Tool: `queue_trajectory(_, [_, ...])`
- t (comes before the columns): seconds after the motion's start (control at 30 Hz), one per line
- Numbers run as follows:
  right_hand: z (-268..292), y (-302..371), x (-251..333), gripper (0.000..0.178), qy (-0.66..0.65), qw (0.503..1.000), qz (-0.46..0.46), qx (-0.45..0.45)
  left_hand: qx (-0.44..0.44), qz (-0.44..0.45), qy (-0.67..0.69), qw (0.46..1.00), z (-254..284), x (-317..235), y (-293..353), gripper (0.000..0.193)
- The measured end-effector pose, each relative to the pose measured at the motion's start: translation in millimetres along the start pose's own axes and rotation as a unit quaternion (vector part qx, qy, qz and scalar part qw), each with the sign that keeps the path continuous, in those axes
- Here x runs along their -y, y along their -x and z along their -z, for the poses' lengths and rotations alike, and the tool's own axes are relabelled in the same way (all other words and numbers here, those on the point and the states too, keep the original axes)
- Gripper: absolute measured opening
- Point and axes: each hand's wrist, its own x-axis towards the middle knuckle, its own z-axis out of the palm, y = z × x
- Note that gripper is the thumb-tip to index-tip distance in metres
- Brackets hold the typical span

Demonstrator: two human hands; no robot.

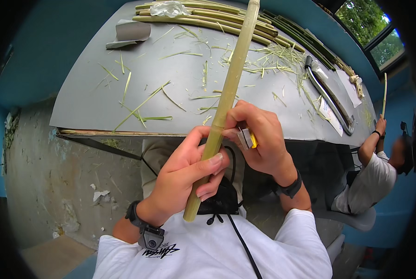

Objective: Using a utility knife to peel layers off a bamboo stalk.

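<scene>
Snugly round the bamboo (229, 95), left grip (179, 174).

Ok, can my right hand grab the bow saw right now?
Probably not as it is: your right hand grips a small tool, though nothing visible blocks the way to the bow saw.

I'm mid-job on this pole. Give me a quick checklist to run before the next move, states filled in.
1. Left hand gripping the pole: ok, wrapped around it near its lower end.
2. Silver-and-yellow tool in the right hand: ok, held beside the pole.
3. Tool's edge safely away from skin: cannot tell, the edge is not clearly visible.
4. Saw out of the way: ok, lying on the table's right side, apart from both hands.
5. Table free of scraps: not ok, shavings are scattered across it.
6. Co-worker clear: ok, off to the right.
</scene>
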Motion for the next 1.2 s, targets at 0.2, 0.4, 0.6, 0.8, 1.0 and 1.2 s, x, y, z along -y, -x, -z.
queue_trajectory(0.2, [5.7, -1.2, -0.4, 0.039, -0.082, 0.996, -0.020, -0.031, -0.007, 0.003, 0.034, 0.999, -4.1, -2.9, -7.4, 0.037])
queue_trajectory(0.4, [30.0, -10.6, 26.3, 0.025, 0.000, 0.993, -0.112, 0.035, -0.018, -0.041, -0.047, 0.998, -2.1, -14.9, -8.2, 0.037])
queue_trajectory(0.6, [29.9, -13.6, 23.9, 0.023, 0.029, 0.994, -0.086, 0.057, -0.091, -0.081, -0.131, 0.984, -4.4, -23.9, -7.6, 0.041])
queue_trajectory(0.8, [21.6, -19.7, 25.0, 0.019, 0.082, 0.992, -0.046, 0.082, -0.087, -0.059, -0.142, 0.984, 1.2, -24.2, -0.9, 0.043])
queue_trajectory(1.0, [18.3, -18.5, 36.1, 0.020, 0.074, 0.988, -0.077, 0.111, -0.192, -0.141, -0.303, 0.923, 2.3, -6.2, 0.7, 0.040])
queue_trajectory(1.2, [11.6, -18.5, 41.2, 0.016, 0.039, 0.991, -0.079, 0.100, -0.212, -0.190, -0.314, 0.906, 3.7, -3.9, 2.0, 0.038])
